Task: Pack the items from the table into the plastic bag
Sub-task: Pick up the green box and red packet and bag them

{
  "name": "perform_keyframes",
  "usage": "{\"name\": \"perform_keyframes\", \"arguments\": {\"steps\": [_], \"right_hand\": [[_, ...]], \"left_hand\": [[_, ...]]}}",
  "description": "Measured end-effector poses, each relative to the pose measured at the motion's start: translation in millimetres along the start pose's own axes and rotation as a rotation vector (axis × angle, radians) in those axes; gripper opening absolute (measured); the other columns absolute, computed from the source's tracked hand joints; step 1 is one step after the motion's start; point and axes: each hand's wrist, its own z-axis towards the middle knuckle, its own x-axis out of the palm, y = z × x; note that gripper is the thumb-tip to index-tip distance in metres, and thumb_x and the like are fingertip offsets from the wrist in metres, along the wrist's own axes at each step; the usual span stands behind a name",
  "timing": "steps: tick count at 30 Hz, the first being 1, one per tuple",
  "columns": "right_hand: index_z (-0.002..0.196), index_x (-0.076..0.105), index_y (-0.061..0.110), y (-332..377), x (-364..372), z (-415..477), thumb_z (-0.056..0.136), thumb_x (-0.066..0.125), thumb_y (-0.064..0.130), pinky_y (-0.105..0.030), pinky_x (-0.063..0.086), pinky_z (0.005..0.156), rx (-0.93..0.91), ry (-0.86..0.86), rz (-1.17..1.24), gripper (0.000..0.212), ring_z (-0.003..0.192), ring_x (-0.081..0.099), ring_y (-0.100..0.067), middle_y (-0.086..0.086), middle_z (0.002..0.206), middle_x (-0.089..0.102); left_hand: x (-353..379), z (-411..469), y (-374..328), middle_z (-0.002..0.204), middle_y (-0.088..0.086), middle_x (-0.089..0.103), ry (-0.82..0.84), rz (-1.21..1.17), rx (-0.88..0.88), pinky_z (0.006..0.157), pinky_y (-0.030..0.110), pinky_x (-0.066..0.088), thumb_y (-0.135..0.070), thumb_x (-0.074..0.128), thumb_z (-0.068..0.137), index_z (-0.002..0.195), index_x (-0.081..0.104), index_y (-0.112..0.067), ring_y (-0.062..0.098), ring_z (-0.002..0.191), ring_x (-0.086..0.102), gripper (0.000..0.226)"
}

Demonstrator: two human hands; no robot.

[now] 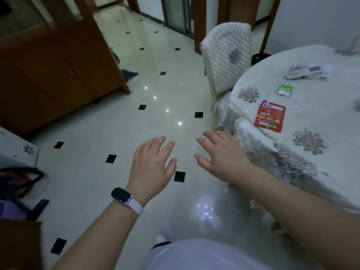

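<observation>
My left hand (pixel 153 166), with a watch on its wrist, hovers over the tiled floor with fingers spread and nothing in it. My right hand (pixel 220 156) is beside it, also spread, just left of the round table's edge (pixel 253 133). On the table lie a red sachet (pixel 269 116), a small green packet (pixel 284 90) and a white remote control (pixel 303 72). A faint clear film, perhaps the plastic bag (pixel 204 211), shows below my right forearm. I cannot tell whether either hand touches it.
A chair with a quilted white cover (pixel 228 59) stands against the table's far left side. A wooden cabinet (pixel 58 65) fills the left. A dark bag with handles (pixel 17 182) sits at the lower left on the floor.
</observation>
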Motion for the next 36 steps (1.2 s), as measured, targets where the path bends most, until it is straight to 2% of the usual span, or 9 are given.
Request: {"name": "perform_keyframes", "arguments": {"steps": [7,15,20,25,30,34,36], "right_hand": [[0.128,0.059,0.021,-56.4,11.6,43.6,0.089,0.038,0.056,-0.042,0.042,0.096,0.254,0.115,-0.120,0.056,0.120,0.052,-0.027,-0.005,0.130,0.059],[0.125,0.059,0.026,-83.7,30.9,130.7,0.088,0.046,0.054,-0.041,0.042,0.095,0.607,0.116,-0.186,0.048,0.119,0.051,-0.024,0.000,0.131,0.058],[0.124,0.062,0.022,-97.2,28.5,166.5,0.088,0.046,0.055,-0.043,0.046,0.091,0.800,0.069,-0.240,0.052,0.114,0.055,-0.029,-0.004,0.128,0.060],[0.119,0.064,0.020,-113.8,24.5,166.7,0.085,0.050,0.052,-0.043,0.048,0.082,0.962,0.039,-0.286,0.049,0.106,0.059,-0.032,-0.006,0.121,0.063],[0.116,0.066,0.018,-150.1,29.3,155.4,0.084,0.047,0.051,-0.043,0.050,0.080,1.090,-0.029,-0.267,0.050,0.101,0.061,-0.032,-0.007,0.117,0.065],[0.130,0.059,0.019,-202.7,46.3,155.1,0.086,0.046,0.053,-0.044,0.046,0.091,1.261,-0.041,-0.124,0.057,0.112,0.056,-0.030,-0.006,0.131,0.059],[0.134,0.054,0.019,-234.3,56.3,154.4,0.088,0.045,0.053,-0.042,0.045,0.093,1.303,-0.028,-0.062,0.058,0.114,0.054,-0.029,-0.005,0.135,0.056]], "left_hand": [[63.2,106.9,20.9,0.125,0.014,0.064,0.012,-0.130,0.218,0.095,0.046,0.046,-0.037,0.051,0.090,0.123,0.067,-0.012,0.032,0.113,0.060,0.044],[129.3,243.5,72.6,0.124,0.013,0.064,0.089,-0.301,0.411,0.095,0.046,0.047,-0.038,0.053,0.089,0.124,0.066,-0.013,0.032,0.113,0.060,0.045],[159.4,323.7,88.2,0.122,0.012,0.064,0.125,-0.395,0.561,0.091,0.045,0.049,-0.039,0.051,0.088,0.122,0.065,-0.015,0.032,0.111,0.060,0.044],[185.3,371.2,60.7,0.129,0.009,0.061,0.212,-0.490,0.671,0.096,0.046,0.046,-0.038,0.054,0.088,0.125,0.063,-0.017,0.029,0.117,0.056,0.045],[212.9,409.0,18.2,0.129,0.009,0.062,0.272,-0.506,0.773,0.097,0.046,0.045,-0.041,0.050,0.088,0.126,0.064,-0.018,0.029,0.116,0.057,0.047],[240.9,452.8,-12.3,0.127,0.009,0.063,0.306,-0.437,0.931,0.092,0.045,0.048,-0.041,0.050,0.087,0.123,0.066,-0.018,0.031,0.112,0.059,0.046],[256.5,480.5,-30.5,0.128,0.010,0.063,0.322,-0.418,0.955,0.092,0.046,0.049,-0.041,0.050,0.086,0.123,0.066,-0.018,0.032,0.112,0.060,0.046]]}}
